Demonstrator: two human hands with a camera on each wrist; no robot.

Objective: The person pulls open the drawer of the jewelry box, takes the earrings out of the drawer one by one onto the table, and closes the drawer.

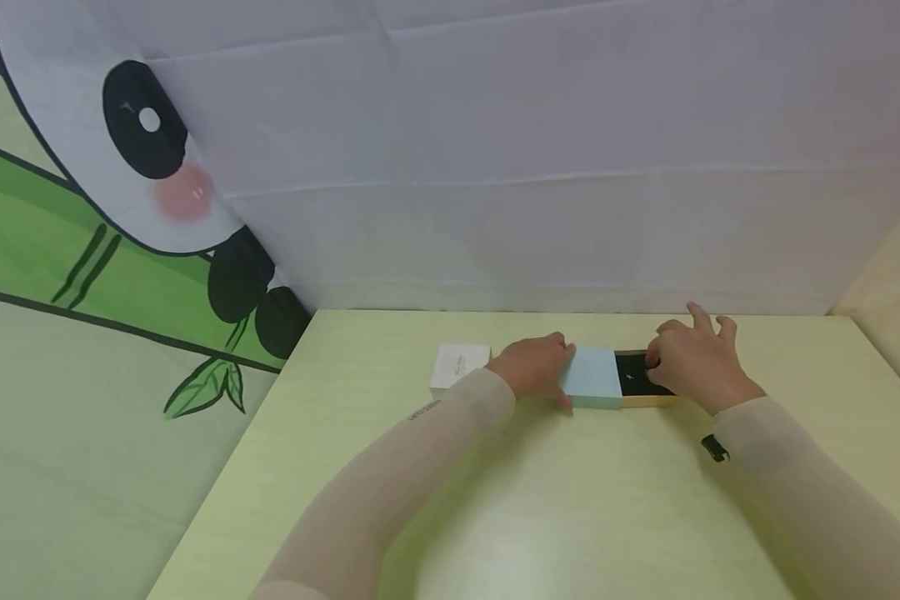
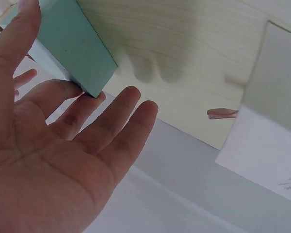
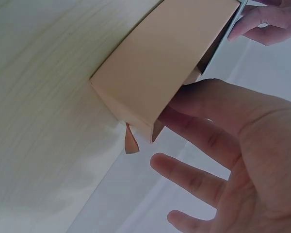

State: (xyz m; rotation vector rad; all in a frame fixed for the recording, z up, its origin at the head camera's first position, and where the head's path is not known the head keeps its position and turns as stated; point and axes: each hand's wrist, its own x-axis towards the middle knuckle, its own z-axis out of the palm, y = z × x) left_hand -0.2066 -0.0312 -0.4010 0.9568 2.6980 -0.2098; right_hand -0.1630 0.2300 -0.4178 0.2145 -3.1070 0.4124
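Note:
A light blue box sleeve point(image 1: 594, 375) lies on the table with its orange drawer point(image 1: 648, 402) pulled out to the right. My left hand point(image 1: 532, 367) grips the sleeve's left end, thumb on the near side and fingertips on the far side. Inside the drawer is a black insert point(image 1: 630, 375) bearing a small shiny item point(image 1: 630, 377). The thumb and index finger of my right hand point(image 1: 693, 367) reach into the drawer; their tips are hidden, and its other fingers are raised. A ribbon tab point(image 3: 131, 141) hangs from the drawer's end in the right wrist view.
A white box point(image 1: 461, 363) with small print stands just left of my left hand; a ribbon tab point(image 2: 222, 113) sticks out of its side. Behind the pale wooden table point(image 1: 510, 500) hangs a white cloth point(image 1: 495, 167) with a printed panda and bamboo.

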